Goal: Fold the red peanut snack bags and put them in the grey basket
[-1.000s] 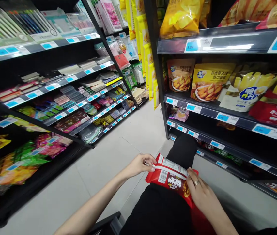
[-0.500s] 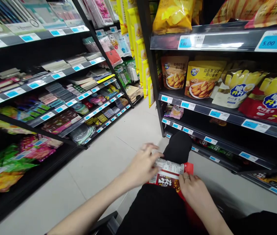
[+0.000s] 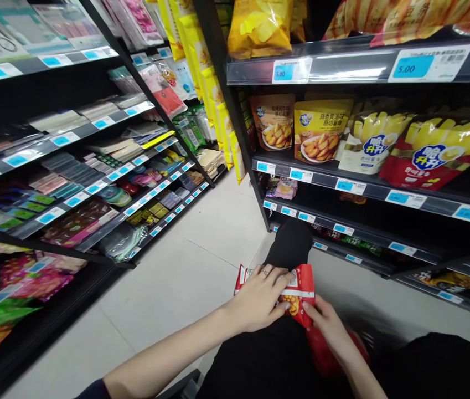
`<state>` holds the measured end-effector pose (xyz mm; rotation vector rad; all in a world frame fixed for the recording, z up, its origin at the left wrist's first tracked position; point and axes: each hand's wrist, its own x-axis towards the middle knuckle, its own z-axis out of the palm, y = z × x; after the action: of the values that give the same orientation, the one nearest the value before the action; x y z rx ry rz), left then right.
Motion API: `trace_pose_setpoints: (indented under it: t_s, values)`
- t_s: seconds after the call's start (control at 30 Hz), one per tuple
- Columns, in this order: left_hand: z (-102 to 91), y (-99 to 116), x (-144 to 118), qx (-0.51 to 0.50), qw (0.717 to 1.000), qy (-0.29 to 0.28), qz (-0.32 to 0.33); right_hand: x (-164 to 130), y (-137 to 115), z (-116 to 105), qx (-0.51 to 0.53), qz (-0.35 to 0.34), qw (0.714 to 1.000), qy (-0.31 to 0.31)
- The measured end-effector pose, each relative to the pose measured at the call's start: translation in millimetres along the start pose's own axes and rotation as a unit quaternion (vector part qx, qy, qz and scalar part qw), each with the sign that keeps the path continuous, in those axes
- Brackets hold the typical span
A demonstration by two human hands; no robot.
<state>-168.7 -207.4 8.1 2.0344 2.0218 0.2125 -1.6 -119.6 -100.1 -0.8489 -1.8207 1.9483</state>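
A red snack packet with a white label strip lies on my black-clad lap, low in the middle of the head view. My left hand, a ring on one finger, lies flat over the packet's top and covers most of it. My right hand grips the packet's lower right edge with fingers curled around it. More red packaging shows under my right wrist.
Black shelving on the right holds yellow and red chip bags behind blue price tags. Sloped shelves on the left carry stationery and colourful packets. A pale tiled floor runs between them.
My left hand slid from the packet's left edge to lie flat on top of it. The packet turned and shifted left, and the view swung right along the shelves.
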Motion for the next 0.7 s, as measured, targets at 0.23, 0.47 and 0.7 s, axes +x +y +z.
trace_pose_setpoints:
  t_s: [0.23, 0.47, 0.7]
  values:
    - [-11.0, 9, 17, 0.063, 0.994, 0.025, 0.088, -6, -27, 3, 0.140, 0.006, 0.990, -0.008]
    - [-22.7, 12, 28, 0.245, 0.930, -0.011, 0.273, -11, -23, 7, 0.143, -0.005, 0.990, 0.012]
    - [-19.4, 14, 33, 0.274, 0.920, -0.011, 0.281, -13, -22, 9, 0.161, 0.003, 0.987, 0.022]
